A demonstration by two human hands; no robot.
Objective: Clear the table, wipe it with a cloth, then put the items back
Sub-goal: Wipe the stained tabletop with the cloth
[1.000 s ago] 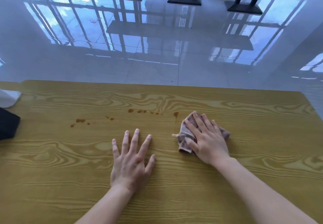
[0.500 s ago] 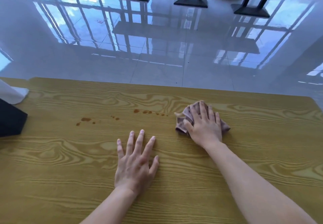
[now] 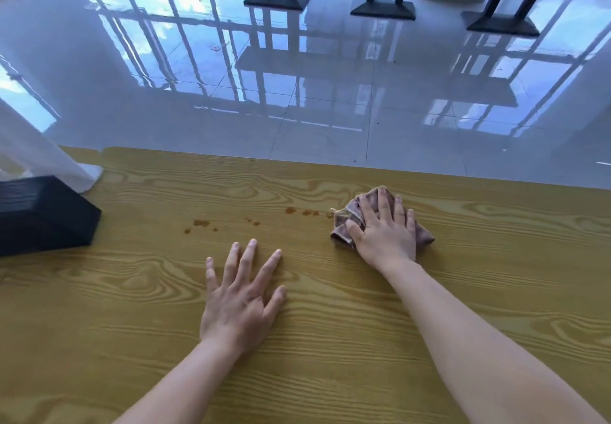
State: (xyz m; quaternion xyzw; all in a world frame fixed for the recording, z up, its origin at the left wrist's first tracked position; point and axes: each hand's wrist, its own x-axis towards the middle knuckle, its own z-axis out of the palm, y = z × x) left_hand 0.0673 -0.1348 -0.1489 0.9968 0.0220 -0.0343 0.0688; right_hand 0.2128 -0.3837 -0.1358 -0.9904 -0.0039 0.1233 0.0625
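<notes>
A crumpled pinkish-brown cloth [image 3: 425,236] lies on the yellow wood-grain table [image 3: 330,341], right of centre near the far edge. My right hand [image 3: 383,235] presses flat on top of it, fingers spread over the fabric. My left hand [image 3: 243,298] rests palm down on the bare tabletop, fingers apart, holding nothing. A trail of small brown stains [image 3: 251,222] runs across the table from the cloth's left edge toward the left.
A black box [image 3: 43,215] sits at the table's left edge, with a white sheet or curtain [image 3: 39,159] behind it. Beyond the far table edge is a glossy tiled floor [image 3: 330,109] with several black table bases [image 3: 383,10].
My right hand has pushed the cloth farther from me toward the far edge, covering the rightmost stain. The left hand has stayed put. The view has tilted up and left.
</notes>
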